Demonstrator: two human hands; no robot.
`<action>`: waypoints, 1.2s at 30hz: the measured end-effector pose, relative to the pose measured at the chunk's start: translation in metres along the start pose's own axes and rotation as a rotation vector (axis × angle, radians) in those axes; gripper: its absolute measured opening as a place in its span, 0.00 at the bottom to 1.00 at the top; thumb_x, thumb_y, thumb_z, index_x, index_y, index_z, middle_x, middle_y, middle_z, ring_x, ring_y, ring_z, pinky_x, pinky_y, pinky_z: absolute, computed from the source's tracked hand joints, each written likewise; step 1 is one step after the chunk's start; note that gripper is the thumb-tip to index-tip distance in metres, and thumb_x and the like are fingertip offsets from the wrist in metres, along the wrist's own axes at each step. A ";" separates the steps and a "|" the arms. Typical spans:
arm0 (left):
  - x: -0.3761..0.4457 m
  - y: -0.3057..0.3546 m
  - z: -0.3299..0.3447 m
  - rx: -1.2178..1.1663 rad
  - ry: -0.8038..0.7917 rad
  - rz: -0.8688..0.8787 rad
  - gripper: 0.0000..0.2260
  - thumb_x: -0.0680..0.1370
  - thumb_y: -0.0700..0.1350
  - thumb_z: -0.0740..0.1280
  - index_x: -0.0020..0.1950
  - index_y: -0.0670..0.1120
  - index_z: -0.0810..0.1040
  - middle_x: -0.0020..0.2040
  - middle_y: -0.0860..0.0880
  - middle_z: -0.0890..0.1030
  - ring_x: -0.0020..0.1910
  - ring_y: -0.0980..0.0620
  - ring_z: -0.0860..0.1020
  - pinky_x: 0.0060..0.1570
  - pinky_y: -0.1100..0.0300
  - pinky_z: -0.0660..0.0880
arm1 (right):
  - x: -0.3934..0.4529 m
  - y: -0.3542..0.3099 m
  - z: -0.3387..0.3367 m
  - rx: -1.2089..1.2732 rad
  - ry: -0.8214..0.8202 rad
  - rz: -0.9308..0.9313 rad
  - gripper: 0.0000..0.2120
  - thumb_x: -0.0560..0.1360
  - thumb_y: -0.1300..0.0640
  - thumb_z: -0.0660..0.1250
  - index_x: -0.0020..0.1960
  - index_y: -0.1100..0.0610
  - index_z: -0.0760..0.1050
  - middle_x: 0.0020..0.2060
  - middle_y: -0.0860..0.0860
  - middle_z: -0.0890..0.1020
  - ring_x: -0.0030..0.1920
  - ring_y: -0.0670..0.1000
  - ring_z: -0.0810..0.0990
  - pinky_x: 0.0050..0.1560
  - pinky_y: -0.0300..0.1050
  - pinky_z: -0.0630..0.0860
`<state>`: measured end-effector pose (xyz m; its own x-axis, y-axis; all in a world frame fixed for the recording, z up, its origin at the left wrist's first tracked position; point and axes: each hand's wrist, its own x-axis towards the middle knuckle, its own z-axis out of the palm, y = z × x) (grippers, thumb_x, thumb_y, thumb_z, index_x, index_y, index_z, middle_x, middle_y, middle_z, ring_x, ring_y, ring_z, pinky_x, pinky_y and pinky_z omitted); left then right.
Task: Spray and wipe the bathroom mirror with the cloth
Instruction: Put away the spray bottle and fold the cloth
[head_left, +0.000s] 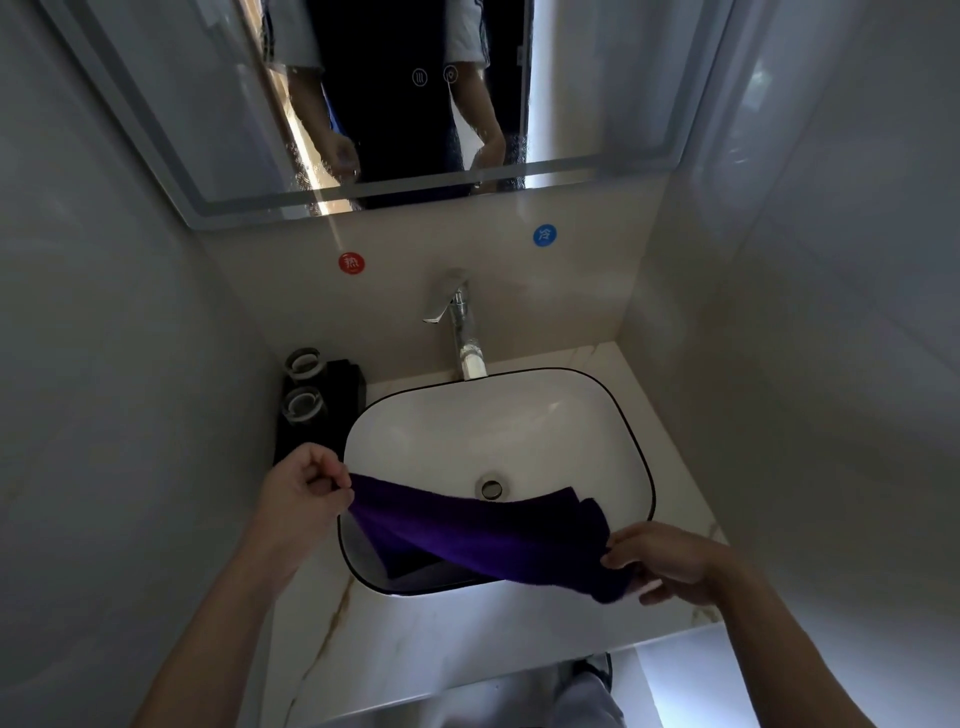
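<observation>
A dark purple cloth (483, 535) is stretched over the front of the white basin (519, 415). My left hand (304, 493) pinches its left corner above the basin's left rim. My right hand (670, 564) grips the bunched right end at the basin's front right. The bathroom mirror (208, 104) hangs on the wall above, with a lit border, and reflects a person's torso and arms. No spray bottle is in view.
A chrome faucet (460, 322) stands behind the basin, under red and blue round stickers. Two upturned glasses (304, 384) sit on a black tray at the counter's back left. Walls close in on both sides of the marble counter (467, 634).
</observation>
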<state>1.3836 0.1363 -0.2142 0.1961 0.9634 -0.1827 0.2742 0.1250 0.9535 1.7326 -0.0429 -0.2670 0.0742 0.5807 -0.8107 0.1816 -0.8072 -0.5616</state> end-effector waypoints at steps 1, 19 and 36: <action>-0.001 0.002 0.001 -0.015 -0.005 0.020 0.19 0.72 0.18 0.64 0.40 0.43 0.71 0.34 0.52 0.78 0.35 0.54 0.76 0.44 0.59 0.74 | 0.002 0.002 0.002 -0.015 -0.008 0.027 0.22 0.67 0.48 0.71 0.58 0.58 0.80 0.54 0.55 0.86 0.49 0.53 0.83 0.50 0.49 0.75; -0.013 0.033 0.000 -0.111 -0.045 0.163 0.18 0.74 0.21 0.66 0.40 0.44 0.74 0.33 0.56 0.79 0.33 0.58 0.78 0.37 0.66 0.79 | 0.018 0.000 0.059 -0.225 0.042 0.100 0.07 0.70 0.66 0.66 0.35 0.59 0.73 0.25 0.53 0.73 0.23 0.48 0.66 0.27 0.39 0.61; 0.005 0.090 -0.024 -0.046 0.130 0.265 0.16 0.76 0.24 0.68 0.42 0.46 0.74 0.44 0.48 0.79 0.44 0.56 0.79 0.40 0.69 0.77 | -0.058 -0.106 -0.014 0.388 0.796 -0.417 0.09 0.68 0.72 0.78 0.39 0.60 0.82 0.35 0.53 0.83 0.38 0.51 0.81 0.37 0.40 0.74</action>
<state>1.3871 0.1581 -0.1237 0.1317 0.9859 0.1032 0.1860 -0.1268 0.9743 1.7225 0.0099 -0.1579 0.7430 0.6139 -0.2668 0.0186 -0.4174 -0.9085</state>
